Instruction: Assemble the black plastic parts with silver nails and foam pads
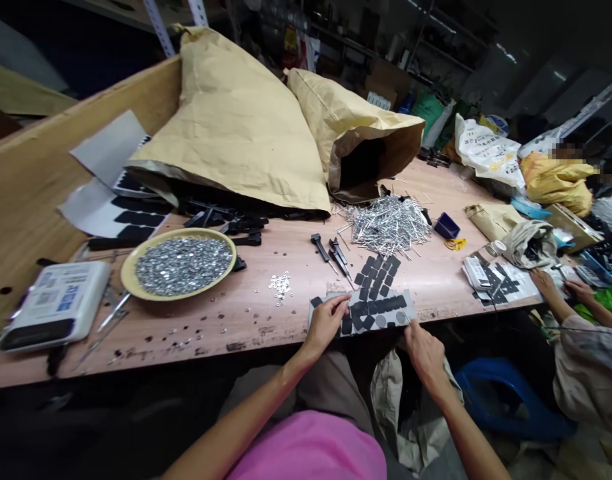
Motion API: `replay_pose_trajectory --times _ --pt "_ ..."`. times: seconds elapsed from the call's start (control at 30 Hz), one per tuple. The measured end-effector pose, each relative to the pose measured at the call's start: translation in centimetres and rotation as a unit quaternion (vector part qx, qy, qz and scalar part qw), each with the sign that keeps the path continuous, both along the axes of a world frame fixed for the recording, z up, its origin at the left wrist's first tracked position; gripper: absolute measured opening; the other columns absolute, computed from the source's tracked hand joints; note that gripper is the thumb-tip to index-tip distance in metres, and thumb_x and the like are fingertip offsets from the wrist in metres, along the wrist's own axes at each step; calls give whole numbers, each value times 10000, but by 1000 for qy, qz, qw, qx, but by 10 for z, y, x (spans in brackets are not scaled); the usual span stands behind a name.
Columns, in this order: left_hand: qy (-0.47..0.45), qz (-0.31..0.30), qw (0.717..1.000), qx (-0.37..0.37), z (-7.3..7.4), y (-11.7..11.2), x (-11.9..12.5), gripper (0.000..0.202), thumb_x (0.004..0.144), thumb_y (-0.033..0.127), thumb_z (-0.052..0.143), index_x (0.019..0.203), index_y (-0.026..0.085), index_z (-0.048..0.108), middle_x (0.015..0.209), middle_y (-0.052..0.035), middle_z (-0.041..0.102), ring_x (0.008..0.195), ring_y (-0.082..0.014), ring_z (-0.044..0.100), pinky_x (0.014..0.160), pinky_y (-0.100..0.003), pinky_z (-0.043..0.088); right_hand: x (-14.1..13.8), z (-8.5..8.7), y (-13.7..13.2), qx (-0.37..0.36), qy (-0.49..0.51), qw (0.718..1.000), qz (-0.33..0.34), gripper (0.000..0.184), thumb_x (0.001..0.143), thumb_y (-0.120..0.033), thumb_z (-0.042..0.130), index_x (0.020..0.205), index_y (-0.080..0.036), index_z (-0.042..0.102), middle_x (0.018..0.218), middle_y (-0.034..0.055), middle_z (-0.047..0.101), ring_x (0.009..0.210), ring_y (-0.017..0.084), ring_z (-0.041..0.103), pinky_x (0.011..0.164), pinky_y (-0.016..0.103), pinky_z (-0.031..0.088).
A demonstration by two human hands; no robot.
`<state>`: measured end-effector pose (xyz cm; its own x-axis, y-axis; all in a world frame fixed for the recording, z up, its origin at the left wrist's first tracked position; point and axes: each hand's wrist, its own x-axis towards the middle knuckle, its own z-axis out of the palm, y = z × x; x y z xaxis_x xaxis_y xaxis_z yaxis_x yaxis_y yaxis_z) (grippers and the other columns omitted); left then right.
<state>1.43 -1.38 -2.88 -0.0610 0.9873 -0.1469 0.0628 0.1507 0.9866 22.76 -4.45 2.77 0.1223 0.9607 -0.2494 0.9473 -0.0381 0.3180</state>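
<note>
My left hand (327, 325) is closed in a pinch over the left part of a grey sheet (411, 308). Whatever sits between its fingertips is too small to make out. Black rounded pads (381, 305) cover much of that sheet, and more pads (379, 275) lie in rows just beyond it. At the sheet's right edge, my right hand (427, 352) is closed around a thin metal tool (407, 316), mostly hidden by the fingers. Black parts with metal rods (340, 257) lie behind the pads. Small washers (281, 287) are scattered to the left.
A yellow bowl of metal pieces (129, 283) and a white box (61, 300) stand left. Large paper sacks (236, 113) lie behind, near a heap of metal pins (390, 225). A purple container (447, 227) sits right. Another person's hands (549, 287) work at the far right.
</note>
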Motion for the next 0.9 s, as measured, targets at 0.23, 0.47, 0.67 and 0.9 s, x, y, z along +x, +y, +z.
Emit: replay_pose_trajectory --times 0.23,0.47,0.67,0.9 --pt "408 -5 898 167 -6 64 -11 281 852 95 483 1020 212 676 862 -75 612 833 -205 538 592 -264 422 71 -4 -37 -65 110 985 -119 378 913 -394 300 1104 -248 591 989 79 712 850 243 688 660 307 490" --pt "520 -203 765 320 -14 99 -6 118 808 172 602 712 161 670 872 -87 582 873 -219 466 659 -311 372 84 -19 -12 95 164 981 -32 441 869 -470 310 1038 -234 642 1045 78 698 880 231 680 687 309 518" --pt "528 -264 725 356 -21 113 -16 97 827 235 591 779 163 636 888 -72 595 871 -198 470 691 -301 362 29 -24 38 212 274 925 159 475 914 -510 288 953 -210 655 932 80 710 784 200 682 621 266 495" --pt "325 -75 804 493 14 117 -27 185 922 205 410 843 169 574 922 -71 611 911 -178 517 785 -317 428 -74 -36 96 137 432 847 278 363 943 -365 336 877 -182 643 795 61 671 715 166 638 661 253 471"
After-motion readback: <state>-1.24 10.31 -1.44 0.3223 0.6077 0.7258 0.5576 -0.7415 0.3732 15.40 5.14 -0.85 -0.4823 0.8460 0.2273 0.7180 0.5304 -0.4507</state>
